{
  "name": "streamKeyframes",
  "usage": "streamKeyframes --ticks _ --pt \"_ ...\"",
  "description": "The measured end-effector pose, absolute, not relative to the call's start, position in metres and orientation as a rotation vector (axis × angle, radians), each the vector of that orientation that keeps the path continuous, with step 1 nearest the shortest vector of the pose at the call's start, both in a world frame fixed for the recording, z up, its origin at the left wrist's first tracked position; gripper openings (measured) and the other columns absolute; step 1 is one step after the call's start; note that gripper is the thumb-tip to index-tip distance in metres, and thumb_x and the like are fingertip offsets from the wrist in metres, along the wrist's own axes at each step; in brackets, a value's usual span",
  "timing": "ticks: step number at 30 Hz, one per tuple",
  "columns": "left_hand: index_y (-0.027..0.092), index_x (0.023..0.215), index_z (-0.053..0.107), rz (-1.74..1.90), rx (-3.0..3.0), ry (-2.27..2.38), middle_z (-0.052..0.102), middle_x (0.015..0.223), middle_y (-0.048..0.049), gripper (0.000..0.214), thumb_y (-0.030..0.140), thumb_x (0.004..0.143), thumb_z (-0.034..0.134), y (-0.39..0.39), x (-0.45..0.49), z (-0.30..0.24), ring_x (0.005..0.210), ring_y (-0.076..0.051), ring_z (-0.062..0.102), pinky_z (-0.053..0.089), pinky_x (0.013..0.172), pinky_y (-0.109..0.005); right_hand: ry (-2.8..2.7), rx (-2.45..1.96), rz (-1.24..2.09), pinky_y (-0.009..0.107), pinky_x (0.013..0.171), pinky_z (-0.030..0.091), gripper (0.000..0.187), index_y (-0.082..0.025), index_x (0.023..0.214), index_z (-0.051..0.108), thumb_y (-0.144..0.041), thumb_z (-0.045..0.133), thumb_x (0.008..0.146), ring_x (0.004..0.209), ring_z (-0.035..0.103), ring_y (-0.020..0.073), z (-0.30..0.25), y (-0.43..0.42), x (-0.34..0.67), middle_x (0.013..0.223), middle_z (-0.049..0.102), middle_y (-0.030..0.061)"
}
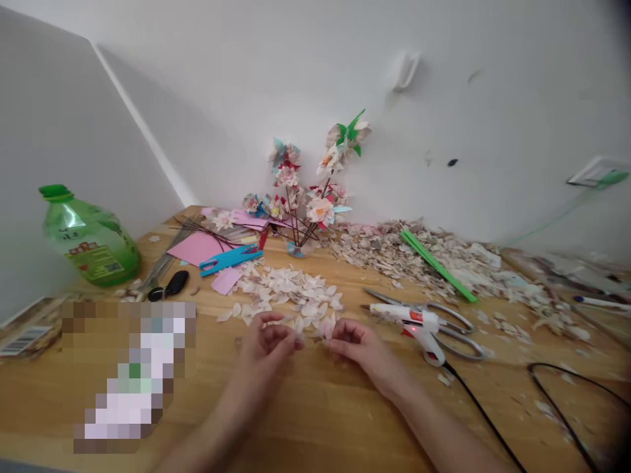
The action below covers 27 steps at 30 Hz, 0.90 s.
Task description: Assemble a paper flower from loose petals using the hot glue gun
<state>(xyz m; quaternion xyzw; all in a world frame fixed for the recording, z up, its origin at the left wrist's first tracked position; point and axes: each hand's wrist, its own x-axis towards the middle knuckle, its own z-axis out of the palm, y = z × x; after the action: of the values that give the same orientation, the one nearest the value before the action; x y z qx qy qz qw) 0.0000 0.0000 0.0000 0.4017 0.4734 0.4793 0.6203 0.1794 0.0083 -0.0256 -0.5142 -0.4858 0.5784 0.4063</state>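
Head view looks down on a wooden table [315, 420] with both hands at work near its middle. Far off to the left of the left hand stands a green plastic bottle [89, 240], and nearer in lie a small black tool [170, 284], a pink paper sheet [197, 248] and a blue plastic piece [230, 259].

The left hand [269, 345] is curled narrow, its fingertips pinched on what looks like a small pale petal, though the piece is too small to be sure of. The right hand [352, 341] is just beside it, also closed narrow, pinching a small pinkish petal piece [326, 328] between thumb and fingers. The two hands nearly meet at the near edge of a pile of pale petals [288, 292], which lies just beyond the fingertips.

Farther back, beyond the pile, a bunch of finished paper flowers [310, 190] stands on stems against the wall. Judging from that, several flowers are already made, while the many loose petals suggest plenty remains to assemble; the flower in hand seems barely begun.

Just to the right of the right hand lies a white glue gun [411, 322] resting across scissors [453, 328], its black cord [483, 414] trailing toward the near edge. Well beyond them to the right, a green strip [436, 263] lies on a wide spread of paper scraps [444, 253].
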Motion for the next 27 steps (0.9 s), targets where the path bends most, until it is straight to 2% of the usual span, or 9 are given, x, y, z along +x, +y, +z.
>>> streamKeyframes --ticks 4,10,15,19,27 --pt "0.020 0.094 0.042 0.842 0.794 1.120 0.063 0.074 -0.0024 0.044 0.026 0.060 0.068 0.018 0.016 0.002 0.073 -0.020 0.063 0.048 0.053 -0.028 -1.234 -1.305 1.462 0.019 0.043 0.033 0.035 -0.019 0.059 0.050 -0.044 0.074 0.054 0.046 0.045 0.0083 -0.028 0.008 0.181 0.051 0.052 -0.0062" --pt "0.017 0.100 0.042 0.786 0.734 1.145 0.061 0.080 -0.0059 0.048 0.024 0.061 0.069 0.015 0.014 0.003 0.078 -0.022 0.061 0.050 0.046 -0.027 -1.300 -1.305 1.451 0.020 0.045 0.033 0.031 -0.019 0.061 0.050 -0.040 0.073 0.057 0.049 0.044 0.0082 -0.032 0.008 0.181 0.056 0.051 -0.0062" --pt "0.015 0.108 0.038 0.761 0.708 1.150 0.060 0.087 -0.0088 0.052 0.021 0.065 0.067 0.016 0.015 0.000 0.079 -0.020 0.061 0.051 0.047 -0.026 -1.406 -1.315 1.330 0.021 0.048 0.031 0.027 -0.020 0.058 0.049 -0.035 0.070 0.060 0.049 0.039 0.0080 -0.029 0.008 0.181 0.056 0.047 -0.0066" --pt "0.015 0.110 0.037 0.766 0.726 1.169 0.060 0.094 -0.0111 0.053 0.023 0.066 0.066 0.017 0.015 -0.001 0.082 -0.021 0.060 0.051 0.047 -0.025 -1.476 -1.340 1.228 0.022 0.050 0.032 0.022 -0.020 0.058 0.049 -0.031 0.067 0.062 0.052 0.041 0.0095 -0.030 0.008 0.181 0.060 0.050 -0.0044" --pt "0.015 0.111 0.036 0.782 0.702 1.195 0.061 0.082 -0.0063 0.060 0.025 0.062 0.070 0.014 0.017 -0.005 0.079 -0.020 0.061 0.050 0.048 -0.026 -1.753 -1.358 0.847 0.023 0.053 0.037 0.012 -0.020 0.063 0.054 -0.021 0.060 0.073 0.062 0.051 0.0130 -0.030 0.004 0.182 0.072 0.059 -0.0001"
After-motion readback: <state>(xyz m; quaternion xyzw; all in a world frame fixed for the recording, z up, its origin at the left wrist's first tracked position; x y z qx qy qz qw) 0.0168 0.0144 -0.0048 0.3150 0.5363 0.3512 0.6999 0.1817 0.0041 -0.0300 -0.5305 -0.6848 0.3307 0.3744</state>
